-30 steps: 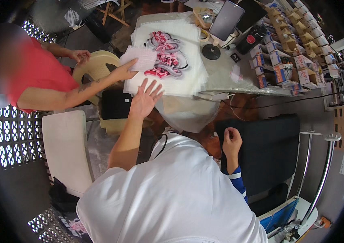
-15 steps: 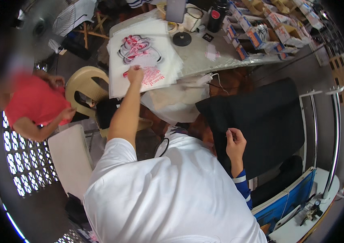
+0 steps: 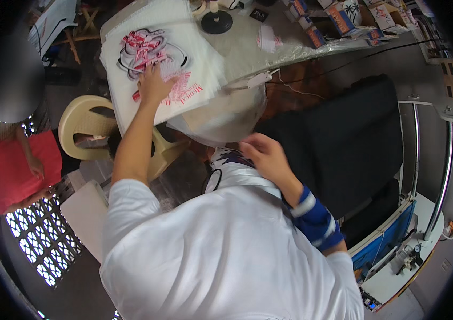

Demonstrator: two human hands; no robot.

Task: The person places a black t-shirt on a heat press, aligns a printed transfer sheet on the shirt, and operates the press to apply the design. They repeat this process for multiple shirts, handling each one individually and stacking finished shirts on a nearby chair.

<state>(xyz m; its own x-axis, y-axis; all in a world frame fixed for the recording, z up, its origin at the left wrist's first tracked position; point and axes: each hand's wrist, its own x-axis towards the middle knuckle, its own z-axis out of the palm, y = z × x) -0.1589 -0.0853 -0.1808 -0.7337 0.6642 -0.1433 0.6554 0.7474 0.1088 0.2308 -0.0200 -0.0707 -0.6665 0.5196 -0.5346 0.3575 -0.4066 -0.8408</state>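
A stack of translucent film sheets [image 3: 198,50] lies on the near left end of the table, its top sheet printed with a red, grey and black design and red lettering. My left hand [image 3: 155,85] rests on this top sheet with its fingers spread over the print; nothing shows in its grasp. Lower and to the right, my right hand [image 3: 267,156] is held in front of my body, beside a black cloth [image 3: 343,138]. Its fingers are loosely bent, the thumb apart from them, and no object is visible in it. A blue and white band covers that forearm.
The plastic-covered table [image 3: 295,53] carries a round black stand base [image 3: 217,22] and open cardboard boxes [image 3: 338,18]. A clear plastic sheet [image 3: 221,120] hangs at its near edge. Left stand a beige chair [image 3: 74,125] and a person in red [image 3: 26,165]. Metal-railed equipment [image 3: 447,160] is right.
My left hand has gone from fingers gathered at the sheet's lower part to spread on the print. My right hand has come inward and up. The view has shifted; the person in red has turned.
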